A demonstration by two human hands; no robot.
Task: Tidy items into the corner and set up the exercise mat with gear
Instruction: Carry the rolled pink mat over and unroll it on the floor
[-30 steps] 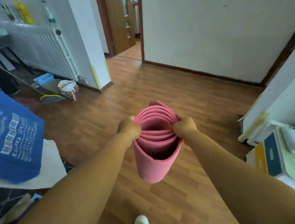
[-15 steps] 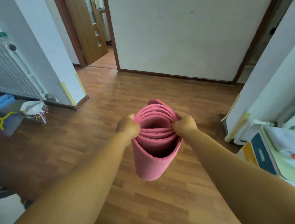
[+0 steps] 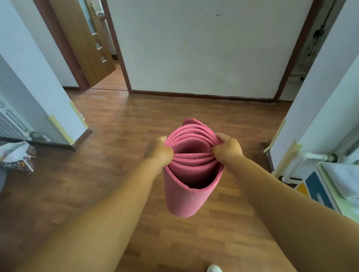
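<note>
Left hand (image 3: 158,150) and right hand (image 3: 227,147) gripping opposite top edges of a loosely rolled pink foam mat (image 3: 189,184), fingers curling over its layered matte rim, mat hanging upright between them above glossy wood-plank floor (image 3: 132,121), white shoe toe (image 3: 215,270) showing below the right forearm, no writing readable.

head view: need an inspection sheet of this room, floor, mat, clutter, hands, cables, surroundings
surface: wooden floor, brown planks
job's things: pink exercise mat, loosely rolled, held upright, not yet laid out
clutter: white bag on the floor by the left wall; stacked items at the right edge
hands: left hand and right hand each grip the mat's top rim, on opposite sides
cables: nothing seen
surroundings: white wall ahead, wooden door open at the left, radiator far left, white shoe at the bottom edge
</note>
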